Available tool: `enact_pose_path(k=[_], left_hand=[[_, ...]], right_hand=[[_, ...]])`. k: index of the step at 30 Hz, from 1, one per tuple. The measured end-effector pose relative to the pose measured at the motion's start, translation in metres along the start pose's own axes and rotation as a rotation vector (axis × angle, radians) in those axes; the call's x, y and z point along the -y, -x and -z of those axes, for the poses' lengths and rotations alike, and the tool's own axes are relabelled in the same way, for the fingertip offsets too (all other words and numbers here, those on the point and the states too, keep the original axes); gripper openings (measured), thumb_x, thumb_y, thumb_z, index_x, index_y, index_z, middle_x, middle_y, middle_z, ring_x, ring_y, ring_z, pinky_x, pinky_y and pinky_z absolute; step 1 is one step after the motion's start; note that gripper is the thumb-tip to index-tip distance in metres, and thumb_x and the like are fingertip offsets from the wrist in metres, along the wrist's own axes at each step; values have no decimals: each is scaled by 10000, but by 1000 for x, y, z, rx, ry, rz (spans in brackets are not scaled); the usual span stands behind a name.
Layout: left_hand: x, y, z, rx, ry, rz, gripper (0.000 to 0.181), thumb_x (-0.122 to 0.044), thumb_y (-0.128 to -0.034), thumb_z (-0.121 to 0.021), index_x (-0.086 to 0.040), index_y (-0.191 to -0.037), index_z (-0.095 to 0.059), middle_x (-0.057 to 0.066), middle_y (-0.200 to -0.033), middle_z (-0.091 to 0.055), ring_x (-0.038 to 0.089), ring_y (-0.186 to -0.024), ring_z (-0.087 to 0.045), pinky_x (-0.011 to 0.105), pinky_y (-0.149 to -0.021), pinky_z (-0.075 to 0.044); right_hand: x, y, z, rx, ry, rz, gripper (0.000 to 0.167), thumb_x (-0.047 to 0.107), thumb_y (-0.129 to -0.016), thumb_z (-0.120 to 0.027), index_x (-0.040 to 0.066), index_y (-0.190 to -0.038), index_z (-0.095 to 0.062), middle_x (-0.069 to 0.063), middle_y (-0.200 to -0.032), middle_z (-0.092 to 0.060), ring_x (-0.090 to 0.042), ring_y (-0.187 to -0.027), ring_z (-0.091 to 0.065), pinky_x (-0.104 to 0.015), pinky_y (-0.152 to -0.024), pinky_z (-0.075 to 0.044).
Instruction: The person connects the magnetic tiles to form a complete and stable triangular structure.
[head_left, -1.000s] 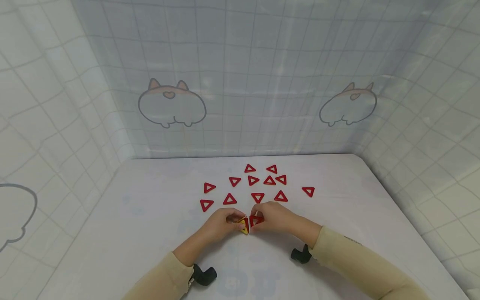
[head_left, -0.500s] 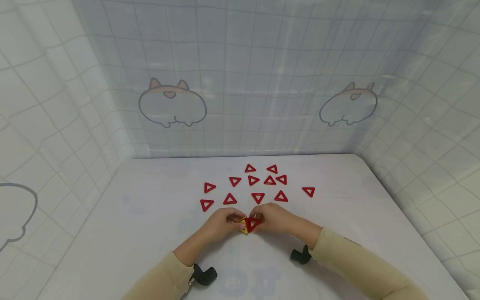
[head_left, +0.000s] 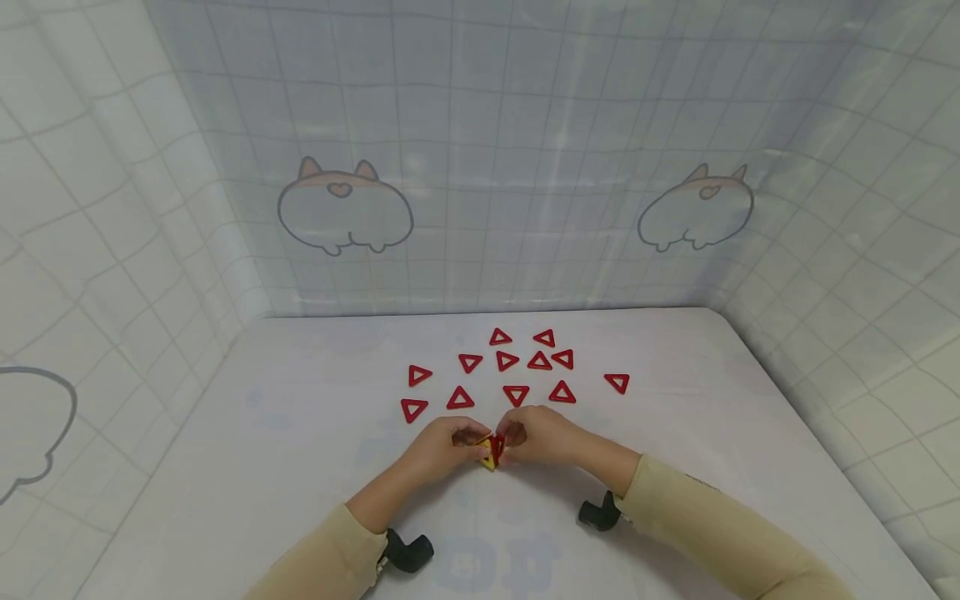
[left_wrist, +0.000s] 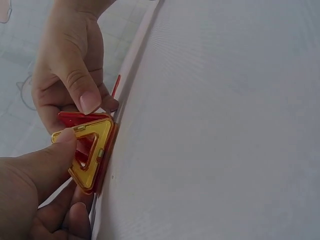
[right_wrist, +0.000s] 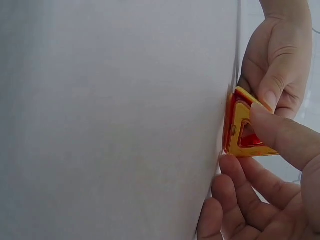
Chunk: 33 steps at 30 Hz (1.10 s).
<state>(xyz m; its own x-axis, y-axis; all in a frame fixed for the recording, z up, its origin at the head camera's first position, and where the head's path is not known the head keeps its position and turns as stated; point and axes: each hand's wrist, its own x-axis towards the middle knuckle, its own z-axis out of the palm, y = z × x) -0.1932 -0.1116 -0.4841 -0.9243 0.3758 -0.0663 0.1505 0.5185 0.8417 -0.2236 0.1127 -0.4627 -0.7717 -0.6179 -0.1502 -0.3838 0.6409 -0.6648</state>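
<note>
Thumb and fingers of my left hand pinch a yellow triangular frame, which stands tilted with red pieces against it near the table's middle. My right hand pinches a red triangle at its right side, and the two meet along an edge. In the left wrist view the yellow frame lies under my left thumb, a red triangle behind it near my right thumb. In the right wrist view an orange-yellow triangle is between my right thumb and fingers; my left hand holds the far side.
Several flat red triangles lie scattered beyond my hands, among them one at the left, one in the middle and one farthest right. The white table ends at a grid-patterned cloth wall.
My right hand's red triangle has moved left from a small gap to contact with the left hand's pieces and has turned more edge-on. My left hand has stayed in place.
</note>
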Motion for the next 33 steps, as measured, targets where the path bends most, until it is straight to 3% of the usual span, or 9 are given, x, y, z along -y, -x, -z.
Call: enact_pose_path(k=[8,20,27,33], left_hand=[[2,1,0,2,13,-34,239,-227,-875,-787,-148,-1098,-746,-66,-954,-704,136,-883,-627,250,-777,-527],[4,3,2,5,16,-34,248,-238,-884,-776,-166,-1120,-744,-74,-995,-710,121,-915,-640,253,-806,-535],[3,3,3,27,44,-64,266,-213,-877,-784,-139,-1128,-733,-42,-1026,-707,150,-948,-639,252,-819,-528],[-3,2,1,39,54,-54,266,-205,-881,-782,-177,-1141,-736,-65,-1075,-687,157,-1003,-625,277,-860,-530]], right_hand=[[7,0,-2,-22,2,-38,266,282,-792,-866,179,-990,-721,100,-899,-683,-84,-853,-618,-276,-777,-542],[11,-1,-5,-44,20,-67,265,297,-787,-867,172,-982,-738,92,-890,-691,-84,-833,-616,-291,-765,-541],[10,0,-3,-7,12,-75,298,308,-796,-858,168,-1032,-742,106,-922,-692,-88,-879,-620,-306,-799,-550],[11,7,14,35,43,-74,313,289,-813,-842,159,-1079,-741,99,-956,-676,-116,-910,-610,-354,-808,-541]])
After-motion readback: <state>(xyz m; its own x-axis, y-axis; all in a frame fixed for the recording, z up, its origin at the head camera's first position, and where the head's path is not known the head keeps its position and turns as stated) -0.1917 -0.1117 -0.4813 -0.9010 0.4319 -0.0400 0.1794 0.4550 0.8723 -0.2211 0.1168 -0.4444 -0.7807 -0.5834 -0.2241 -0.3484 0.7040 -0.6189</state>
